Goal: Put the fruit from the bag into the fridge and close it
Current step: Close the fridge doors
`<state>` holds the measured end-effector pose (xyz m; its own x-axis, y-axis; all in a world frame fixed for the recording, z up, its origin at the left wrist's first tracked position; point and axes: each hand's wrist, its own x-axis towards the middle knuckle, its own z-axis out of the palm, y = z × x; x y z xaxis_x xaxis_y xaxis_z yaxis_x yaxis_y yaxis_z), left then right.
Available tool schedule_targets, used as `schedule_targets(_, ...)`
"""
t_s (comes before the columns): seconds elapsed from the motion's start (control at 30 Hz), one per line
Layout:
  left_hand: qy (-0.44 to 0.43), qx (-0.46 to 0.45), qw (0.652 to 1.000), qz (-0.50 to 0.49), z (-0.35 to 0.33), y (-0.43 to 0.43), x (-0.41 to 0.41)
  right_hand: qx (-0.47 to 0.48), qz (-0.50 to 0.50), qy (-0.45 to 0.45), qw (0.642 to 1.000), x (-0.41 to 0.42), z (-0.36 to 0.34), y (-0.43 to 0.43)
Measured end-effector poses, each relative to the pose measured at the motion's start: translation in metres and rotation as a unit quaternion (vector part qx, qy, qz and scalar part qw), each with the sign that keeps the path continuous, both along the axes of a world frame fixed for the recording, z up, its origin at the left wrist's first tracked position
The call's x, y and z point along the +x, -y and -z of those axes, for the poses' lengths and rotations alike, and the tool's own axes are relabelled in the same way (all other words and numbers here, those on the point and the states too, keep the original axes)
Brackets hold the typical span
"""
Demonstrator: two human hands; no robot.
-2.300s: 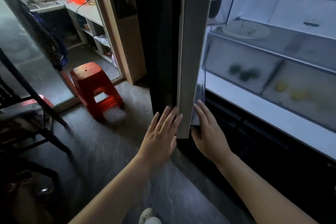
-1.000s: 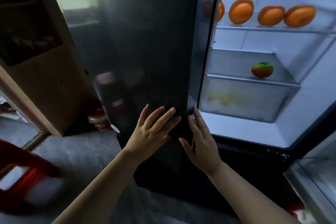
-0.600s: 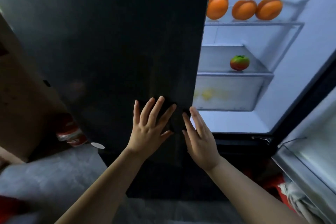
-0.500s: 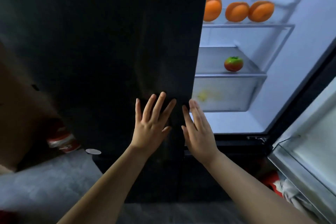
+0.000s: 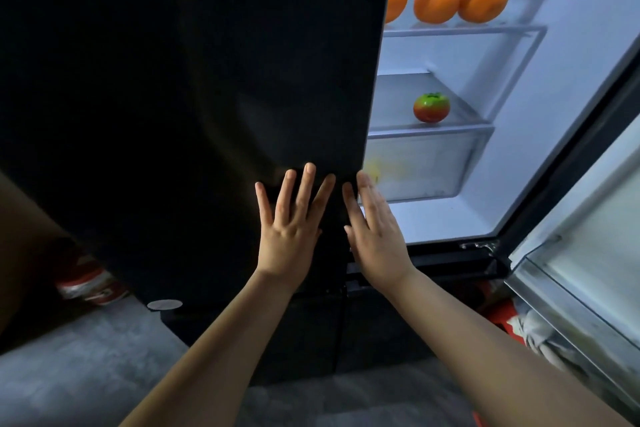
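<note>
— Fruit's in, as far as I can see: three oranges (image 5: 438, 2) sit in a row on the upper glass shelf (image 5: 460, 30), and a red-and-green fruit (image 5: 431, 107) sits alone on the shelf below.

— And the fridge?

— Not shut yet. My left hand (image 5: 289, 239) lies flat, fingers spread, on the left door (image 5: 194, 97), holding nothing. My right hand (image 5: 375, 236) is flat too, fingers straight and close together, at that door's free edge.

— What's left?

— I'd say pushing this door home, then the right door (image 5: 585, 253), which stands wide open.

— How does it feel?

— Smooth, dark, glossy panel, hard and flat. Inside it's white plastic, clear shelves and a frosted drawer (image 5: 419, 166) with something yellow showing blurred through it.
</note>
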<state>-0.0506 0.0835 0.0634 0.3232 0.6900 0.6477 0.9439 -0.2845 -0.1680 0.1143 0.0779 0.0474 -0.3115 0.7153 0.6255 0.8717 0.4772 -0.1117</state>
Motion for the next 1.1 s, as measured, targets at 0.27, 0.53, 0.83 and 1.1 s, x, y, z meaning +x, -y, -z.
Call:
schedule_targets(0.27,0.062,-0.049,0.997,0.021,-0.01,0.022,0.024,-0.074,0.032,-0.003,0.997,0.027,-0.017,0.045)
schedule_targets(0.53,0.016,-0.156,0.97,0.187,0.01,0.071,0.122,-0.096,0.125,0.0,0.988,0.134,-0.003,0.123)
schedule_targets(0.83,-0.047,-0.252,0.922,0.291,0.029,0.146,0.289,-0.128,0.26,-0.036,0.956,0.279,0.012,0.237)
schedule_targets(1.1,-0.109,-0.323,0.881,0.33,0.052,0.207,0.372,-0.164,0.314,-0.024,0.935,0.351,0.04,0.315)
